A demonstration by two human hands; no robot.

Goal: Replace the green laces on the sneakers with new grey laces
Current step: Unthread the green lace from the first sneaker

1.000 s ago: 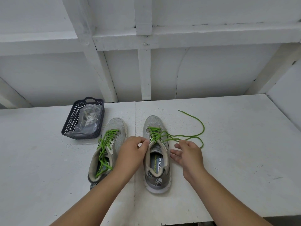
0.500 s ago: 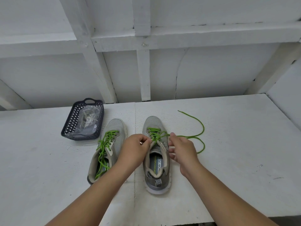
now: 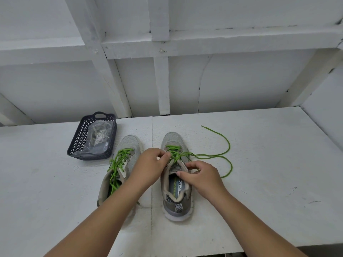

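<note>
Two grey mesh sneakers stand side by side on a white painted surface (image 3: 259, 182), long axes running away from the viewer, toes pointing at the far wall. The left hand (image 3: 149, 165) pinches the round green lace (image 3: 225, 156) at the right sneaker (image 3: 173, 140), near the toe-end eyelets. The right hand (image 3: 203, 178), nearer the heel than that grip, curls its fingers over the sneaker's collar and tongue. The lace's loose cord curves away to the right. The left sneaker (image 3: 130, 143) keeps its green lacing (image 3: 118, 164). Beyond it sits a dark lattice basket (image 3: 76, 143) holding a clear crinkled bag (image 3: 98, 138).
</note>
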